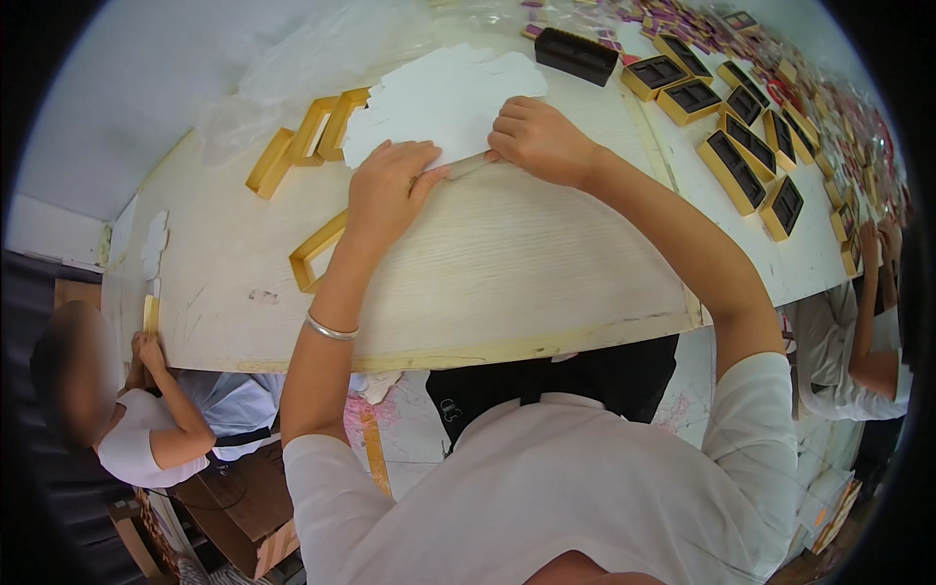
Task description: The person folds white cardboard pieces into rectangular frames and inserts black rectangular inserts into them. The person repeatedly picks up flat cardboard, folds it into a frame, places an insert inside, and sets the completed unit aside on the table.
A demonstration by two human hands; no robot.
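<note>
A loose pile of thin white cut sheets (444, 93) with uneven edges lies in front of me on the table. My left hand (390, 187) rests at its near left edge, fingers stretched out over the white and the thumb apart toward the right. At the near right edge my right hand (539, 138) is curled closed, the thumb pressed under the fingers. A thin, pale brownish strip (471, 168) runs between the two hands along the pile's near edge. What exactly the right fingers pinch is hidden. Beside my left forearm stands an open gold frame (304, 269).
More gold frames (270, 166) stand left of the pile. A long black tray (575, 57) lies behind it. Several gold boxes with black inserts (731, 171) cover the right side. Clear plastic sheeting (292, 63) lies at the back left. Other people work at both sides.
</note>
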